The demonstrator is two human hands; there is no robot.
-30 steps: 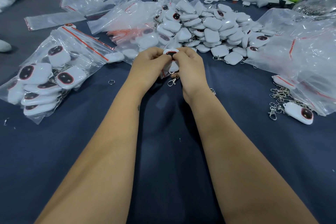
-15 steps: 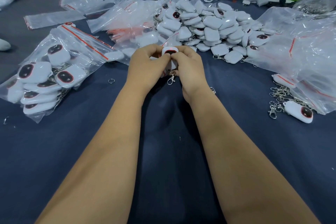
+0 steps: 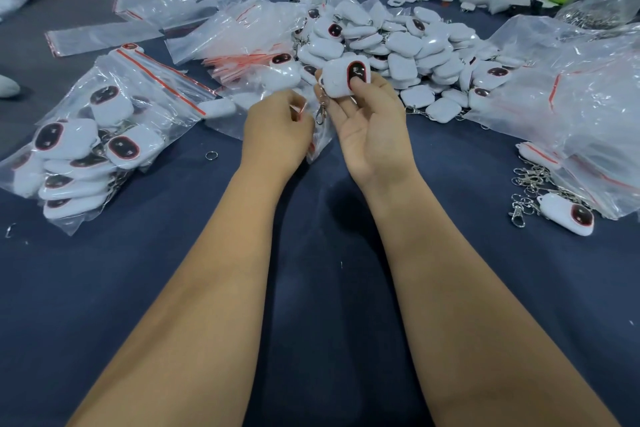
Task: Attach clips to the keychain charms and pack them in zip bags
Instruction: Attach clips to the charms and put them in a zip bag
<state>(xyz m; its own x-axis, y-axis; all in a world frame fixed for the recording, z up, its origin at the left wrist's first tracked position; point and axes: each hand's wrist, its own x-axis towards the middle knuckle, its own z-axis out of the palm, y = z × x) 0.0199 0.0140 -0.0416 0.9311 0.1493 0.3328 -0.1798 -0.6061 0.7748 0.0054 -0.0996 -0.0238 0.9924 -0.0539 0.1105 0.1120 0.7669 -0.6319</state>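
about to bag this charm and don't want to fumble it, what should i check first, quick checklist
1. Clip hangs from the charm: ok.
2. Right hand has a firm grip on the charm, thumb on its dark face: ok.
3. Left hand pinches the small zip bag by its red strip: ok.
4. Bag mouth open wide enough: cannot tell, fingers hide it.
5. Clip latch fully shut on its ring: cannot tell, too small.
6. Charm already over the bag mouth: not ok, it is held above and to the right.

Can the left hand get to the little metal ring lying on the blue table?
Probably yes. The small metal ring lies bare on the dark blue table, just left of the left hand, but that hand pinches a clear zip bag already.
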